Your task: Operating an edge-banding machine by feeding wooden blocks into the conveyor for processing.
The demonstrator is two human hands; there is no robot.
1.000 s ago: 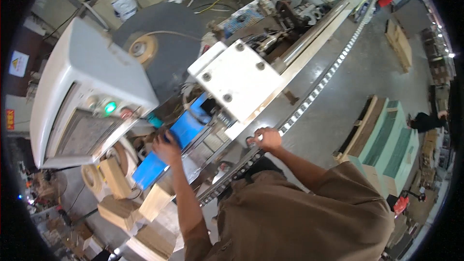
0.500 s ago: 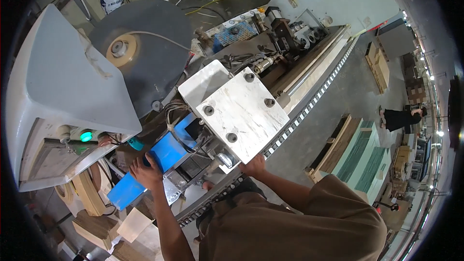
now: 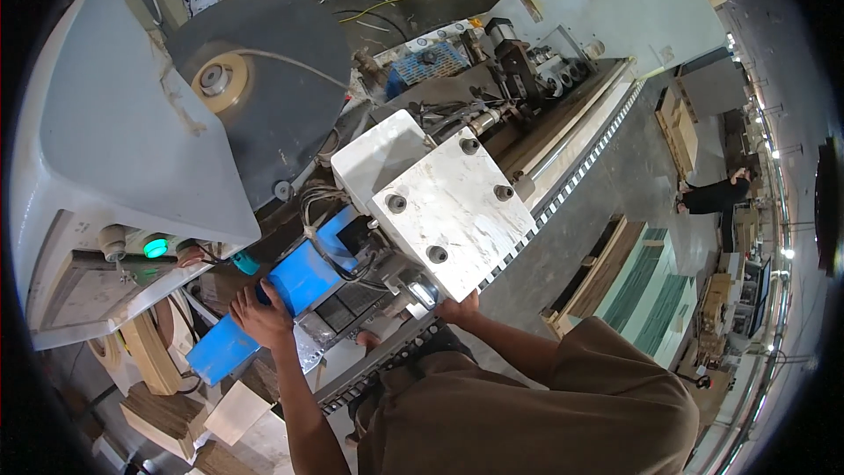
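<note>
A machine with a long rail runs diagonally through the middle of the view. My left hand (image 3: 261,315) lies over the long blue cover (image 3: 303,277), its fingers apart on the blue surface. At the lower corner of a white metal plate (image 3: 453,215), with several round bolt holes in it, is my right hand (image 3: 458,308). The plate hides most of that hand's fingers, so their grip does not show. Between the hands sit a shiny round metal fitting (image 3: 423,293) and dark cables (image 3: 321,224).
A grey control housing (image 3: 132,132) with a lit green button (image 3: 156,247) stands left, beside a large dark disc (image 3: 272,88). Wood pieces (image 3: 167,413) lie lower left. A toothed rail (image 3: 580,163) extends to the upper right. Stacked boards (image 3: 624,286) and another person (image 3: 716,193) are farther right.
The view has shifted slightly, with the floor and boards farther left. The white plate appears a little farther right. Both hands keep their places on the machine.
</note>
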